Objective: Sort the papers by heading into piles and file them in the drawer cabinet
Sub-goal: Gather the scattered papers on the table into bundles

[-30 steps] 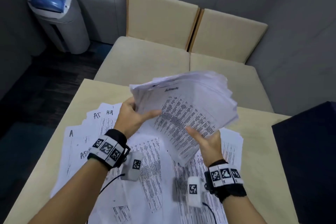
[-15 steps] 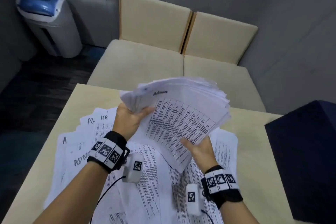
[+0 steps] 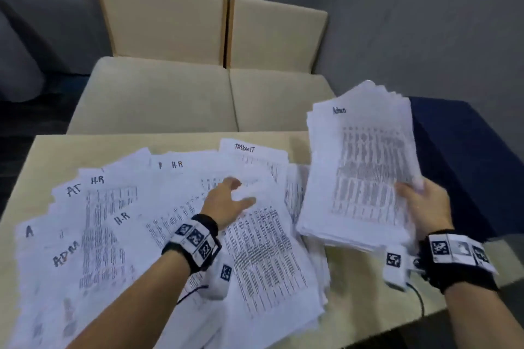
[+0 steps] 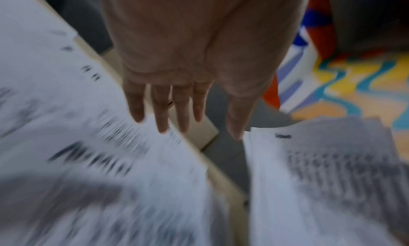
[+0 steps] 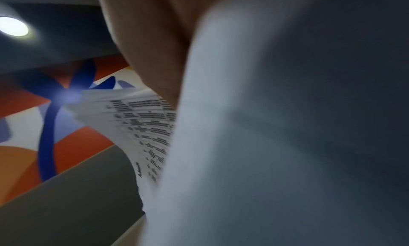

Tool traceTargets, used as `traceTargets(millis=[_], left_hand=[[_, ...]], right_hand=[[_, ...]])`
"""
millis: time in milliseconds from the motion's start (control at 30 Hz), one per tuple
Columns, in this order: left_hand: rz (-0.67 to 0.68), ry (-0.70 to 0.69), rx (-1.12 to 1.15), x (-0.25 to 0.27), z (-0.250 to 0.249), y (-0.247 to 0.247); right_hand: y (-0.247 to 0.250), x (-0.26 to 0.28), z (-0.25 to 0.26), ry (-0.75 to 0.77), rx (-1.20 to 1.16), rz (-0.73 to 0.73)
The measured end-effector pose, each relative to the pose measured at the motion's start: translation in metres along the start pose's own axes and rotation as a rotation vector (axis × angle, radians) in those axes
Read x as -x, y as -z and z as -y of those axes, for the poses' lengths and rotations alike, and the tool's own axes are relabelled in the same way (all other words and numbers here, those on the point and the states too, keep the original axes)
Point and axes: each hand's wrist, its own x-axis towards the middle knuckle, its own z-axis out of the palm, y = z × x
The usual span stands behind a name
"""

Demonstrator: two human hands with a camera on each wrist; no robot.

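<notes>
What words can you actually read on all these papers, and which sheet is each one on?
"Admin": top sheet of the stack gripped by the right hand.
"TASKLIST": far sheet on the table.
"H.R": three spread sheets.
"AT": sheet.
"A": sheet.
"ADM", partly blurred: sheet.
Printed table text: too blurred.

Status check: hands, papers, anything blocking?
Right hand grips Admin stack, held off table. Left hand open over fanned loose sheets. Nothing blocking; drawer cabinet not in view.

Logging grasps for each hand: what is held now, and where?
Right hand grips the Admin paper stack by its lower right edge. Left hand holds nothing.
</notes>
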Motion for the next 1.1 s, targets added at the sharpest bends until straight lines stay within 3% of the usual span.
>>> traceTargets(millis=[133, 267, 400, 500, 567, 667, 733, 833, 900, 1100], left_hand=[[-0.038, 0.164, -0.399, -0.004, 0.042, -0.055], [-0.134, 0.159, -0.684, 0.000, 0.052, -0.083], [-0.107, 0.190, -0.699, 0.001, 0.054, -0.083], [-0.141, 0.220, -0.714, 0.002, 0.050, -0.083], [-0.256, 0.252, -0.699, 0.007, 0.051, -0.085], [-0.499, 0.384, -0.611, 0.015, 0.053, -0.083], [-0.613, 0.515, -0.553, 0.020, 0.053, -0.080], [-0.687, 0.689, -0.478, 0.025, 0.053, -0.074], [-0.708, 0.743, -0.393, 0.026, 0.056, -0.069], [-0.574, 0.652, -0.230, 0.029, 0.063, -0.059]], right_hand=[[0.026, -0.052, -0.035, -0.044, 0.266, 0.016], [-0.005, -0.089, -0.062, -0.044, 0.428, 0.159], [-0.045, -0.109, -0.081, 0.076, 0.708, 0.301], [-0.062, -0.106, -0.080, 0.112, 0.863, 0.326], [-0.068, -0.099, -0.077, 0.202, 0.915, 0.290], [-0.079, -0.078, -0.071, 0.528, 0.840, 0.176], [-0.092, -0.051, -0.067, 0.582, 0.708, 0.284], [-0.120, -0.018, -0.066, 0.229, 0.541, 0.631], [-0.136, -0.008, -0.064, 0.000, 0.427, 0.742], [-0.163, 0.003, -0.056, -0.301, 0.206, 0.681]])
